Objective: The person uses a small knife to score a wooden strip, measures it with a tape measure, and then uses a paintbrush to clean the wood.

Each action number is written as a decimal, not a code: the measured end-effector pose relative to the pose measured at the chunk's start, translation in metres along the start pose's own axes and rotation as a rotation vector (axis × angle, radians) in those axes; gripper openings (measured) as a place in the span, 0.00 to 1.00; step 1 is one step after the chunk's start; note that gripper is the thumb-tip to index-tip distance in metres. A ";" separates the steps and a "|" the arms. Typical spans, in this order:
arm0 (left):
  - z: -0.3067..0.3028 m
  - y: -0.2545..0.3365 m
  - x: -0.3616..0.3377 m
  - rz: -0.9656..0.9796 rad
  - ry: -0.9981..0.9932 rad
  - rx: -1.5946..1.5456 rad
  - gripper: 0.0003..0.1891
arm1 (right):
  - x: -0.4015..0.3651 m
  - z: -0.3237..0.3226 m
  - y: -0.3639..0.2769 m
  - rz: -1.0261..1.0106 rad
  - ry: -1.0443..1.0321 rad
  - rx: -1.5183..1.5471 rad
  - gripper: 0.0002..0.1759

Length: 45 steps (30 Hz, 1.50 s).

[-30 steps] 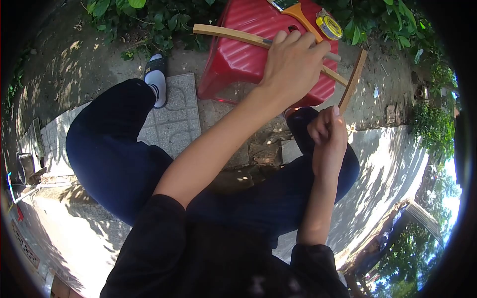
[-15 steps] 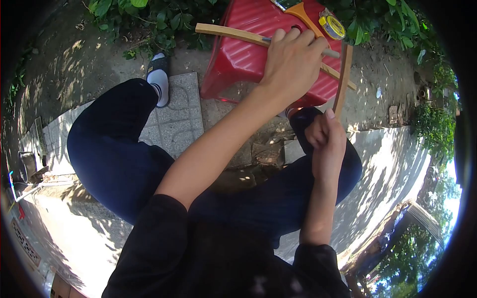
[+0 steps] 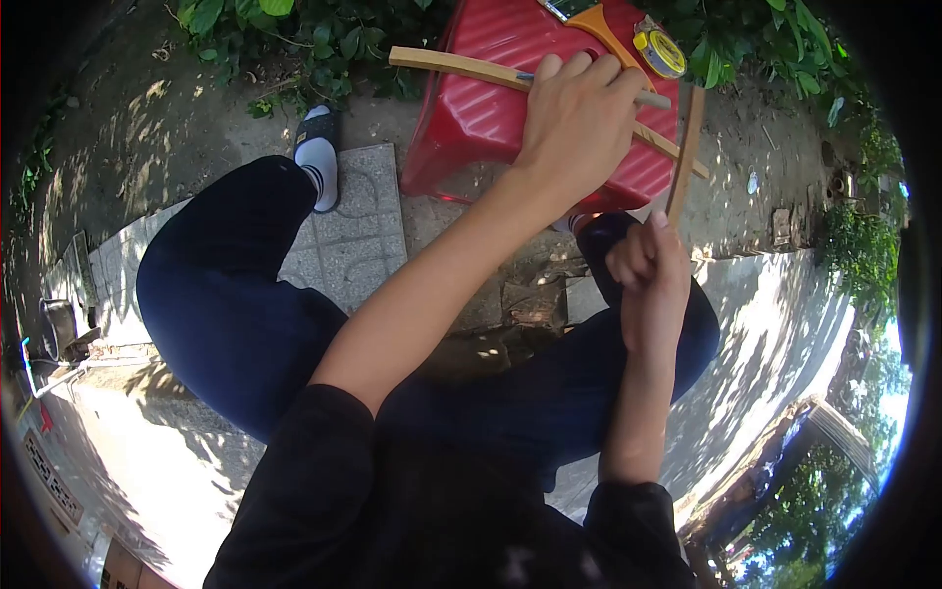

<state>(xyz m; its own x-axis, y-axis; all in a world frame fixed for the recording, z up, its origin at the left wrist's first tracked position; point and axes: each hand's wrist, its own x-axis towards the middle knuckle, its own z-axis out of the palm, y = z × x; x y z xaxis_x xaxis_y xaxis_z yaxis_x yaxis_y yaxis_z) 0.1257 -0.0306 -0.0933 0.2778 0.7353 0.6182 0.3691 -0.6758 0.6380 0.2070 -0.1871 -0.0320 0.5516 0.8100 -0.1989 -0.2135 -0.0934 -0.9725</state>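
Observation:
My left hand (image 3: pixel 579 123) is closed over a wooden strip (image 3: pixel 451 65) that lies across the red plastic stool (image 3: pixel 481 118), pressing it near its middle. A thin grey rod (image 3: pixel 652 99) sticks out from under the same fingers on the right. In my right hand (image 3: pixel 650 257), a second wooden strip (image 3: pixel 685 157) is gripped at its lower end, the thumb along it. It slants upward past the stool's right edge, overlapping the end of the first strip in this view.
On the stool's far side lie an orange-handled tool (image 3: pixel 601 29) with a flat metal end and a yellow tape measure (image 3: pixel 659 51). Leafy plants (image 3: pixel 324 39) border the stool's far side. Paving tiles (image 3: pixel 348 216) lie between my legs.
The right-hand strip has turned slightly, its upper end shifting right while its lower part shows narrower. My left hand stays on the first strip; the whole view has drifted slightly.

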 end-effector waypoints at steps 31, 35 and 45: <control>-0.013 -0.005 0.000 -0.019 0.003 0.024 0.03 | 0.005 0.011 0.005 -0.005 0.023 0.041 0.21; -0.013 -0.007 0.006 -0.027 -0.001 0.026 0.04 | 0.005 0.009 0.003 0.104 -0.075 0.027 0.20; -0.013 -0.002 0.001 -0.017 0.007 0.055 0.05 | 0.007 0.008 -0.005 -0.001 -0.022 0.035 0.22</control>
<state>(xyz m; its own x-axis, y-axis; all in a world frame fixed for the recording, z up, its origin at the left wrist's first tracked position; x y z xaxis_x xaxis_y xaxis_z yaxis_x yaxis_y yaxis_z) 0.1139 -0.0293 -0.0880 0.2652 0.7463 0.6104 0.4220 -0.6591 0.6225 0.2059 -0.1764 -0.0279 0.5339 0.8229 -0.1944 -0.2411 -0.0723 -0.9678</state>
